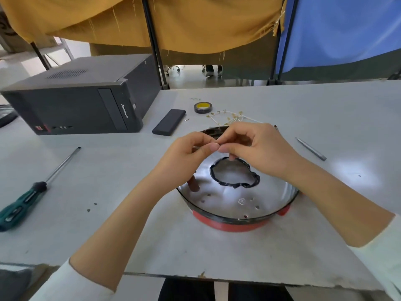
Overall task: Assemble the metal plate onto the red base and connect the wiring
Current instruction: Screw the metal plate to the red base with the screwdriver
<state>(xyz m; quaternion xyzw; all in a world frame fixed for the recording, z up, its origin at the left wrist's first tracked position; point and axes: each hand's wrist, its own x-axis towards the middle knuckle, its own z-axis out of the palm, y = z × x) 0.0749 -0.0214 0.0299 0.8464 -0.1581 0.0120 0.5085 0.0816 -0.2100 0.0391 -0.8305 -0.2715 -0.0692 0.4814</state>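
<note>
A shiny round metal plate with a black-rimmed central hole sits on the red base in the middle of the table. Both hands hover above the plate's far edge with their fingertips meeting. My left hand and my right hand each pinch something very small between thumb and forefinger; it is too small to name. White wires with brass terminals lie just beyond the plate, partly hidden by my right hand.
A green-handled screwdriver lies at the left. A black computer case stands at the back left, with a flat black box and a tape roll beside it. A grey metal rod lies at the right.
</note>
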